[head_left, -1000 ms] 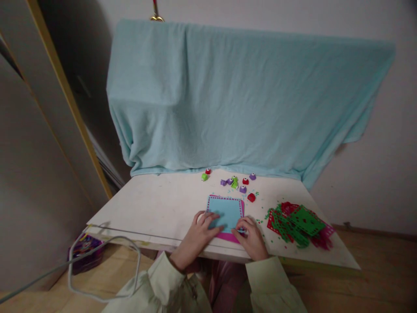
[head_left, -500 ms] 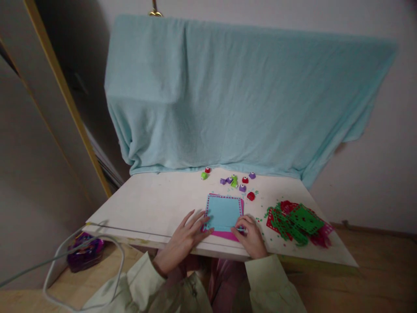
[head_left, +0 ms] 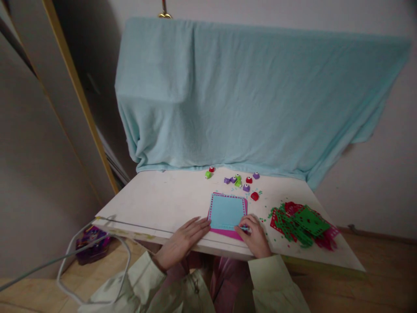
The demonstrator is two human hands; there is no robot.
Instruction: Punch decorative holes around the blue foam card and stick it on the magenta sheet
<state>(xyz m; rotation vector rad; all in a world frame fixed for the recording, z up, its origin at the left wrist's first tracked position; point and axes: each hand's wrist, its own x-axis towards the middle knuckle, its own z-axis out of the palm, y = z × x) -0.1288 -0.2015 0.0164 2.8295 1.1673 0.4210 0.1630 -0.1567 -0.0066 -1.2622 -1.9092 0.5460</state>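
1. The left hand point(head_left: 182, 241) is lying flat on the white table point(head_left: 163, 202) with its fingers spread open, the fingertips just touching the left edge of the blue sheet point(head_left: 227, 211).
2. The right hand point(head_left: 255, 234) is sitting curled at the sheet's 5 o'clock corner, its fingers pinching that corner; whether something small is held there too, I cannot tell.
3. The blue sheet is lying flat near the table's front edge, on top of a pink sheet point(head_left: 228, 234) whose border is showing around it, with a dotted rim along the blue sheet's sides.
4. At 12 o'clock from the sheet, a scatter of small craft punches point(head_left: 243, 181) in red, purple and green is sitting, with tiny paper bits around them.
5. At 3 o'clock, well apart from the right hand, a heap of green and red punched sheets point(head_left: 302, 224) is lying.
6. A light blue cloth point(head_left: 254, 95) is hanging behind the table, at 12 o'clock.
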